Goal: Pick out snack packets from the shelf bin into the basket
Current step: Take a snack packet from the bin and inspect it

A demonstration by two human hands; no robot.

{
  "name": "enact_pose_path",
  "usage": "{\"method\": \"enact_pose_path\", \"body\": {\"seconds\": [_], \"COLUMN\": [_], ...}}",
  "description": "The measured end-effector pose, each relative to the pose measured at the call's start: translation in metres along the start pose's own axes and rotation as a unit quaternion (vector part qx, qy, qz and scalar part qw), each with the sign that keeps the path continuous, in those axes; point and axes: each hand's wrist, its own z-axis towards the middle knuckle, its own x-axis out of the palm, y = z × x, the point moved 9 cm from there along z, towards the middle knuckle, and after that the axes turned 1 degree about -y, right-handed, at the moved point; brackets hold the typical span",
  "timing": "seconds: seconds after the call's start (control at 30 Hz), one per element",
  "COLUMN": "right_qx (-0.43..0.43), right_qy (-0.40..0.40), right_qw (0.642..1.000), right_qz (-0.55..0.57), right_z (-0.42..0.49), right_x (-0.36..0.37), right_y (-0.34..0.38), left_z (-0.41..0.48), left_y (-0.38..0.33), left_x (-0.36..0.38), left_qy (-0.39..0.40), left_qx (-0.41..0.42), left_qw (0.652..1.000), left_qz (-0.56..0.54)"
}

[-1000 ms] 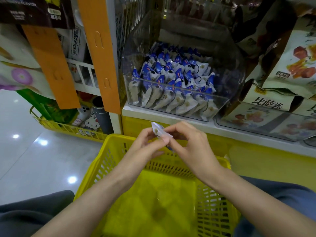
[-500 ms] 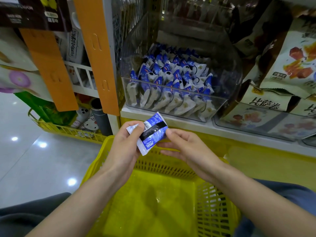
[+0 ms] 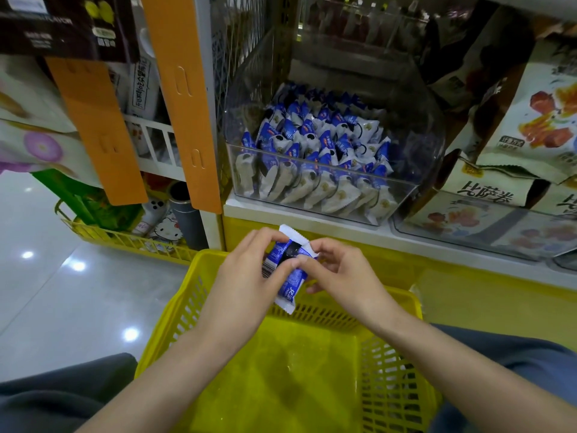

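Head view: at a shop shelf, a person holds one snack packet in both hands above a yellow basket.
Packet: the blue-and-white snack packet [image 3: 289,290] hangs tilted in the air, its crimped top near the shelf edge and its lower end over the basket's far rim, touching neither.
Left hand: the left hand [image 3: 246,270] has a closed grip, fingers curled over the packet's upper end and thumb pressed across its printed face.
Right hand: the right hand [image 3: 340,276] pinches the packet's right edge between thumb and forefinger, the other fingers loosely bent beneath.
Basket: the basket [image 3: 281,379] sits directly below the hands, its mesh walls and floor open to a drop.
Shelf bin: the clear shelf bin [image 3: 415,157] stands on the shelf behind, well apart from the hands, packed with rows of matching packets [image 3: 318,142].
Handling: the packet looks light and soft, a glossy film wrapper likely to slide under a loose pinch, with contents that may crush if squeezed hard.
Where to hold: the flat crimped seams at either end, or a light pinch across the middle, look the safest places.
Next move: lowering and releasing it over the basket should need little force.
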Motion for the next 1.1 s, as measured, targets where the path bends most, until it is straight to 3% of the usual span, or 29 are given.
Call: {"method": "enact_pose_path", "body": {"seconds": [0.23, 0.47, 0.73, 0.93, 1.1], "right_qx": [-0.117, -0.165, -0.123, -0.057, -0.032], "right_qy": [-0.044, -0.057, -0.081, 0.04, 0.051], "right_qw": [0.978, 0.96, 0.976, 0.996, 0.998], "right_qz": [-0.169, -0.219, -0.161, -0.053, 0.033], "right_z": [-0.008, -0.007, 0.004, 0.001, 0.007], "right_x": [-0.001, 0.0, -0.02, 0.009, 0.012], "right_y": [0.016, 0.022, 0.027, 0.012, 0.009], "left_z": [-0.003, -0.002, -0.006, -0.001, 0.002], "left_y": [0.0, 0.008, 0.013, 0.02, 0.021], "left_x": [0.014, 0.011, 0.024, 0.013, 0.007], "left_qy": [0.075, 0.054, 0.072, 0.023, 0.017], "left_qx": [-0.005, -0.025, -0.045, -0.085, -0.101], "left_qw": [0.996, 0.998, 0.996, 0.993, 0.989], "left_qz": [0.038, -0.014, 0.0, -0.074, -0.102]}}
